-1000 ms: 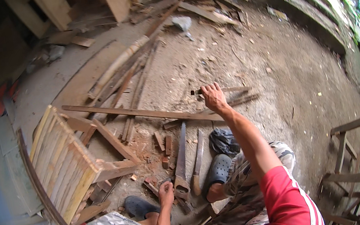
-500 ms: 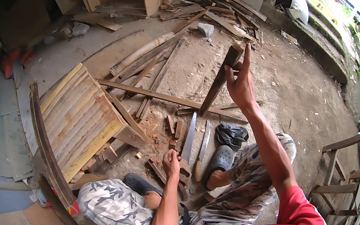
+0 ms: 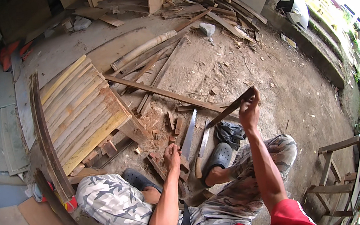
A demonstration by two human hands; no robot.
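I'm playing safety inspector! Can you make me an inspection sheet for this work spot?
Surface: bare, dusty ground, sprinkled with wood chips.
Work things: dark wood piece held up; handsaw and long knife lying between the feet.
Clutter: small offcuts, a black bag, a messy plank pile.
Grips: right grip holds the dark wood piece; left grip is curled beside the handsaw, its inside hidden.
Cables: nothing seen.
Surroundings: slatted wooden piece on the left, wooden frame on the right.

Open ground (image 3: 307, 89) lies outside the right grip (image 3: 249, 111); handsaw (image 3: 189, 135) and knife (image 3: 203, 145) obstruct its left.
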